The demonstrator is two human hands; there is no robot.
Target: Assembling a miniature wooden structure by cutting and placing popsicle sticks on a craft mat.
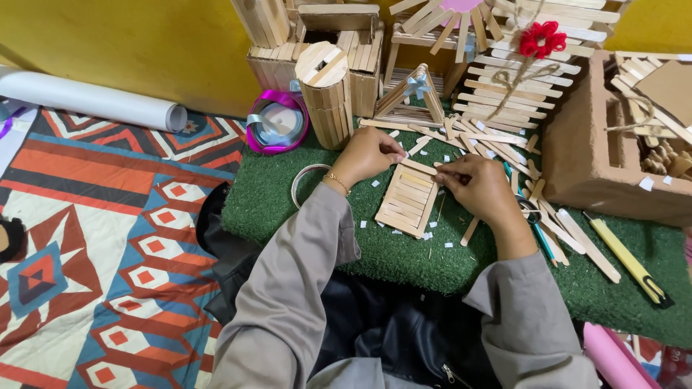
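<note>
Nearest you, a flat panel of wooden craft sticks (408,199) lies on the green turf mat (404,252). Your left hand (366,154) curls narrowly, fingertips on the panel's far left corner. Your right hand (481,189) pinches a single stick (420,166) along its far edge. Farther off stands a stick cylinder (326,94).

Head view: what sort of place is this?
Likely a home craft corner on the floor: both hands work a flat stick panel on a green turf mat, with finished stick models and a patterned rug.
</note>
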